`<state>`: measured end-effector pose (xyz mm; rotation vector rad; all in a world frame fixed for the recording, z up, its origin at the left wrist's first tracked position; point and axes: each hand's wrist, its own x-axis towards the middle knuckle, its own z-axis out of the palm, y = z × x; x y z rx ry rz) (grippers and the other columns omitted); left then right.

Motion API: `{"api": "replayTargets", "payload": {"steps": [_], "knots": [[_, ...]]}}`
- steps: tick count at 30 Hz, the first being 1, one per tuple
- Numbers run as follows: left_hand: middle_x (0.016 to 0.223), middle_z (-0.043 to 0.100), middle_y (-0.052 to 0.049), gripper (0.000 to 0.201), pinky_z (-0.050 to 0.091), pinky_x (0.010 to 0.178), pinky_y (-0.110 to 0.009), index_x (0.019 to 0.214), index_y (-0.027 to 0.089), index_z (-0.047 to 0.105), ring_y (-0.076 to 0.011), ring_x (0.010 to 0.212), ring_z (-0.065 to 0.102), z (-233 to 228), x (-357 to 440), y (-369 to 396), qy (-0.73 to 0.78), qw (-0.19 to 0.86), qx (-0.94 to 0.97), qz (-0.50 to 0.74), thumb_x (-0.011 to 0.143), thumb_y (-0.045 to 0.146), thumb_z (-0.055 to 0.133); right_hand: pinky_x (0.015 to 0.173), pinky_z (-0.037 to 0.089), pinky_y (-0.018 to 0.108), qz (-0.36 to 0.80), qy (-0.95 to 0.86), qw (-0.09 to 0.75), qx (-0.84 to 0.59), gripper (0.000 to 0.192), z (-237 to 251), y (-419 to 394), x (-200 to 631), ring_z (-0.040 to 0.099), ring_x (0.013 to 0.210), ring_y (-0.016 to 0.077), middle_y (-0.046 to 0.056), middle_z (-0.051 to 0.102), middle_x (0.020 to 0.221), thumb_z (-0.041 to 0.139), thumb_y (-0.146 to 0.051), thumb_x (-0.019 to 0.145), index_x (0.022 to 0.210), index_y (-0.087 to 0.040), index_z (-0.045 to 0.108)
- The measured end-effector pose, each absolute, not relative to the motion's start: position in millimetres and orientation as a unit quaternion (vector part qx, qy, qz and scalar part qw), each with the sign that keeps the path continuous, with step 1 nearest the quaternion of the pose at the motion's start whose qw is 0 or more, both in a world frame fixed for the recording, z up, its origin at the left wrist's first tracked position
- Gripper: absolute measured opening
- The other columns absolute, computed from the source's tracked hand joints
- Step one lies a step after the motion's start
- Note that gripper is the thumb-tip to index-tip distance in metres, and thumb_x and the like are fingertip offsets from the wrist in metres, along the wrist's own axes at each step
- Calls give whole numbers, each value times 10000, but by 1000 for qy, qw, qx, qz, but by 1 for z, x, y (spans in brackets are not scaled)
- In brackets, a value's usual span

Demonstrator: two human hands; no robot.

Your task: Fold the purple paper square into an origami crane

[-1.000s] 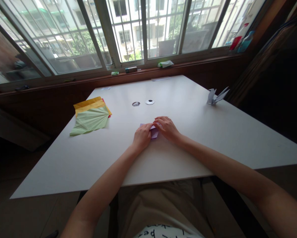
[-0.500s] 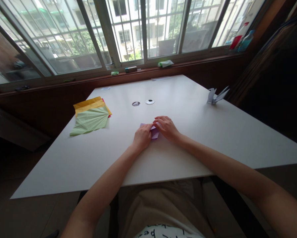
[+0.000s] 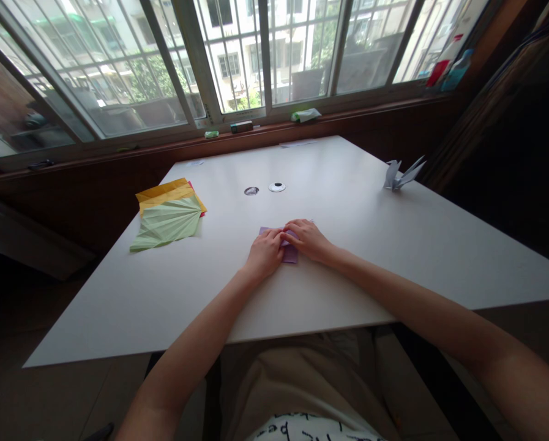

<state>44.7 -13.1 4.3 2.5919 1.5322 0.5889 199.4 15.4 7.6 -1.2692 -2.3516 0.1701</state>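
Left hand (image 3: pixel 264 253) and right hand (image 3: pixel 307 240) together press flat on the small purple paper (image 3: pixel 290 255), folded partway; 1 finished crane (image 3: pixel 399 174) stands well apart.

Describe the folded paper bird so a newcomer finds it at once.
Start at the white table and go to its far right edge. There the paper crane stands alone, wings raised. Unlike the flat purple paper under both hands, it is pale and three-dimensional.

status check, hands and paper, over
Left hand and right hand both pressing on purple paper, flat on white table. Nothing between them.
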Motion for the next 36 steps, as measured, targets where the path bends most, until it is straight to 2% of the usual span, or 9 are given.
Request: {"api": "replayTargets", "payload": {"steps": [9,14,18,23,32,36], "knots": [[1237,557,-36,334,375,991,-311,1151,189,535,-165,1150,465,7,46,-14,509,47,834,205,873,187,351,884,372,338,76,-856,239,-452,335,7,16,200,530,1005,204,104,628,1052,367,-367,911,981,-149,613],[1115,616,-46,306,435,885,-286,1118,203,528,-154,1008,563,9,46,-14,553,68,802,218,896,220,320,865,381,326,90,-846,243,-466,344,10,14,200,542,977,200,95,638,1008,393,-406,898,983,-148,605],[1005,648,-49,285,464,799,-291,1093,204,532,-171,906,606,11,47,-14,590,70,777,208,885,207,338,852,390,311,84,-847,239,-467,203,9,14,201,543,973,195,82,637,1014,479,-228,855,995,-152,603],[1118,619,-30,361,439,897,-281,1137,215,535,-161,1019,572,9,45,-13,564,84,792,218,837,106,365,851,400,299,76,-850,229,-468,243,5,16,202,534,989,190,76,626,1045,462,-85,791,965,-160,615],[1230,574,-12,455,378,1023,-295,1127,214,578,-128,1168,491,7,43,-9,519,112,813,239,785,18,350,758,425,260,94,-832,235,-494,337,9,14,205,589,889,166,46,660,987,400,-47,759,951,-200,632],[1280,537,-33,478,329,1066,-294,1179,177,552,-122,1217,449,5,44,-8,512,113,820,230,778,19,344,743,421,256,88,-832,226,-499,337,12,12,204,600,866,169,40,672,968,396,-50,744,928,-202,635]]}}
